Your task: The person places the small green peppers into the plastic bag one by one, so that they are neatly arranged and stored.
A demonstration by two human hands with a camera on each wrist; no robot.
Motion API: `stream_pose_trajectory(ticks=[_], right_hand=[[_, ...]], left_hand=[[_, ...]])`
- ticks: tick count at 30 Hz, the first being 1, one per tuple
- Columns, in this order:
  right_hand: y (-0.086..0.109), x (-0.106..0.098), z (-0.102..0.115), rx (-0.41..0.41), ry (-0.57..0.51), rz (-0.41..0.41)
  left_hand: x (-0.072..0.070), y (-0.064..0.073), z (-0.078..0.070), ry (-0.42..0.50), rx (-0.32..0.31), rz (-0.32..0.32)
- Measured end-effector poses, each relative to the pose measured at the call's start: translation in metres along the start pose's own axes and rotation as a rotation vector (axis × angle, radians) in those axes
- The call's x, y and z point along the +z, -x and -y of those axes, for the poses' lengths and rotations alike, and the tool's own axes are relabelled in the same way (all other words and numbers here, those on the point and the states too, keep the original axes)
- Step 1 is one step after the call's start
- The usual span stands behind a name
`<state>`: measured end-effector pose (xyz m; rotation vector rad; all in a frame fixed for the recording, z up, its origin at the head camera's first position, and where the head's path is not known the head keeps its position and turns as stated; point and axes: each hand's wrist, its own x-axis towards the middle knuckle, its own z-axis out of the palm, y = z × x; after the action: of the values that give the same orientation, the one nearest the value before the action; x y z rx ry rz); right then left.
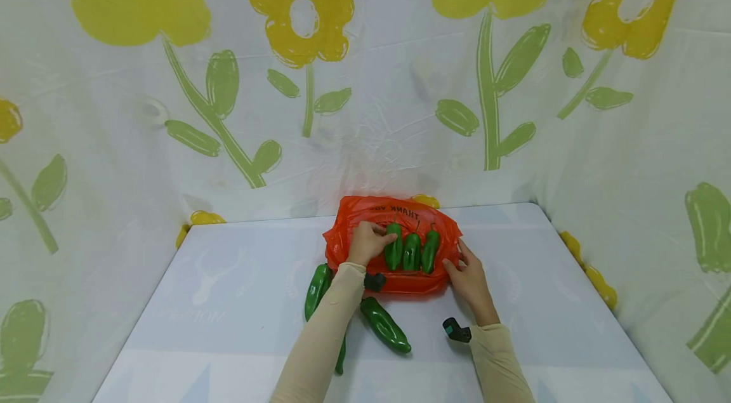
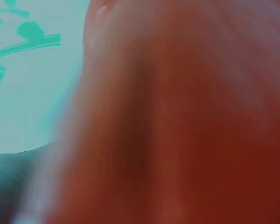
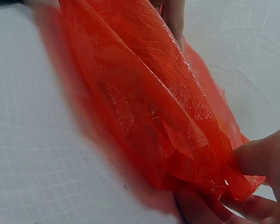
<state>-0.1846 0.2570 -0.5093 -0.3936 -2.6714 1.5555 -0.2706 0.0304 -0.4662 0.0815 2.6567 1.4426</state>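
Observation:
A red plastic bag (image 1: 354, 216) with dark mirrored lettering is spread at the back of the white table. Three green peppers (image 1: 412, 252) lie side by side on its red plastic, stems pointing away. My left hand (image 1: 368, 242) reaches over the bag's left part and pinches the leftmost pepper (image 1: 393, 254), its thumb across the pepper's side. At the bag's right edge, my right hand (image 1: 469, 276) grips the plastic between thumb and fingers; the right wrist view shows the bunched plastic (image 3: 196, 163) there. Blurred red fills most of the left wrist view.
Nearer me lie loose green peppers: one (image 1: 316, 292) left of my left sleeve, another (image 1: 385, 325) between my arms, and one (image 1: 341, 358) partly hidden by that sleeve. A flower-printed curtain (image 1: 377, 155) hangs behind the white table (image 1: 228, 327) and along both sides.

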Motion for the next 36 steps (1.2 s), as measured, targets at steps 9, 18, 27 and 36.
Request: stream_pose_trajectory(ticks=[9,18,27,36], right_hand=[[0.001,0.000,0.001,0.001,0.009,-0.001],[0.002,0.000,0.002,-0.011,0.004,-0.003],[0.002,0.000,0.002,-0.007,-0.004,0.008],[0.002,-0.001,0.003,0.000,0.001,0.009]], left_hand=[[0.005,0.002,0.001,-0.086,-0.001,0.025],[0.007,0.004,-0.001,-0.092,-0.025,0.030],[0.013,0.006,0.000,-0.091,-0.055,0.046],[0.017,0.007,-0.001,-0.110,-0.035,0.049]])
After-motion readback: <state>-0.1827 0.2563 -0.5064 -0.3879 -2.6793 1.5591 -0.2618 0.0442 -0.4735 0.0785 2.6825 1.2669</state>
